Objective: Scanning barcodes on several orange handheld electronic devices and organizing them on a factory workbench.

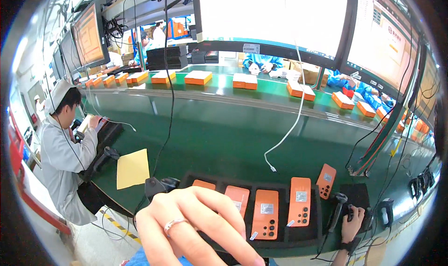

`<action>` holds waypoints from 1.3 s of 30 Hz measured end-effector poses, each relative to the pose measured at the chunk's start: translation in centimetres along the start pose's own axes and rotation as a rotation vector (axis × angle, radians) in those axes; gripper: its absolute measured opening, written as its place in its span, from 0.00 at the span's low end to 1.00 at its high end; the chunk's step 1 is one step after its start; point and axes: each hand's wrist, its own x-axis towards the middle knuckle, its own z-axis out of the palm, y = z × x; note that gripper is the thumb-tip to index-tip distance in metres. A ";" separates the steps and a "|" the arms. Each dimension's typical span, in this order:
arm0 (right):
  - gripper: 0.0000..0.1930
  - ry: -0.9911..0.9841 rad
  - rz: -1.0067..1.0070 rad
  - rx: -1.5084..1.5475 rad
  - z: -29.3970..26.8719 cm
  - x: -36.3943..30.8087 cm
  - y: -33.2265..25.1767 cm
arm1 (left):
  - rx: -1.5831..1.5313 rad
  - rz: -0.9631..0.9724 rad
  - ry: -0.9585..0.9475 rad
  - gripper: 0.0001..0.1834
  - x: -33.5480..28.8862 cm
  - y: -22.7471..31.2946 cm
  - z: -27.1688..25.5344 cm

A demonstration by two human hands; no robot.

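My left hand [186, 219], with a ring on one finger, is large and close in the foreground. Its fingers are spread and point downward, with nothing visible in them. Behind it lies a black foam tray [284, 239] of orange phones, partly hidden by the hand. One phone [266, 217] and another phone [300, 200] lie back side up in its slots, each with a white label. Another orange phone [325, 181] lies at the tray's far right corner. My right hand [352, 225], with a black band at the wrist, is closed over a black computer mouse [350, 213] on a dark pad [355, 193].
Black barcode scanners stand left of the tray [158, 186] and beside the mouse [337, 213]. A yellow sheet [133, 169] lies on the green table [210, 126]. White cable [298, 112] hangs down. Monitors [275, 18] rise above a line of orange-white boxes [198, 78]. A co-worker [65, 149] sits left.
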 end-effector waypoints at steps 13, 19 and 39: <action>0.20 0.015 -0.003 -0.026 0.2 0.0 -0.2 | 0.032 0.100 0.102 0.13 -0.4 -0.6 0.5; 0.21 0.019 0.006 -0.040 0.5 -0.1 0.3 | 0.009 0.119 -0.035 0.18 -1.1 -0.9 -1.0; 0.21 -0.015 0.022 -0.010 0.3 0.0 -0.1 | 0.001 0.014 0.027 0.16 -0.6 0.5 0.1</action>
